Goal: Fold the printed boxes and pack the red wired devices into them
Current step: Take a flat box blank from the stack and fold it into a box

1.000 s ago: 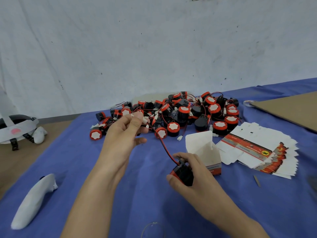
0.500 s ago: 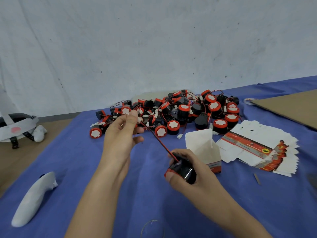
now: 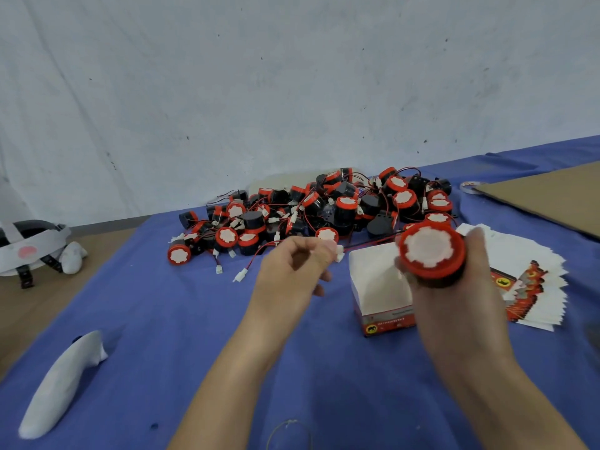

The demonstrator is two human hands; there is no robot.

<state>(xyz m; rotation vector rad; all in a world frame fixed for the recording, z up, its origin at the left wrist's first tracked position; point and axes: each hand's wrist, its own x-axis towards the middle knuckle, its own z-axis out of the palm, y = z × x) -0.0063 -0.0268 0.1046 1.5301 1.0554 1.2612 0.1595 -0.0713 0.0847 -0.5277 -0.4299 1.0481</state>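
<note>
The right hand (image 3: 454, 313) grips one red wired device (image 3: 430, 253) above the blue worktop (image 3: 194, 336); its fingers (image 3: 478, 245) curl round the dark body, and the red rim and white face are turned toward the camera. The device's thin wire (image 3: 370, 243) runs off toward 9 o'clock to the left hand (image 3: 292, 271), whose fingers (image 3: 324, 250) are bunched and pinch the wire just by its white connector (image 3: 339, 254); the remaining fingers are loosely curled beneath.

The held device is in front of the folded box (image 3: 376, 287), which stands on the worktop with its top open and its white inside showing; a red printed band runs along its near lower edge; the device is not inside it. At 3 o'clock of this box lies the fanned stack of flat printed boxes (image 3: 535, 280), partly hidden by the right hand.

At 12 o'clock of the hands, against the white wall (image 3: 292, 92), sits the heap of devices (image 3: 324, 209), red-rimmed and black, with wires tangled and a few connectors trailing toward the near side. At 2 o'clock of the scene lies a cardboard sheet (image 3: 552, 196), with a tape roll (image 3: 470, 187) at its left corner; a white controller (image 3: 61, 384) lies at 8 o'clock; a headset (image 3: 29, 248) rests at 9 o'clock, off the blue cover.
</note>
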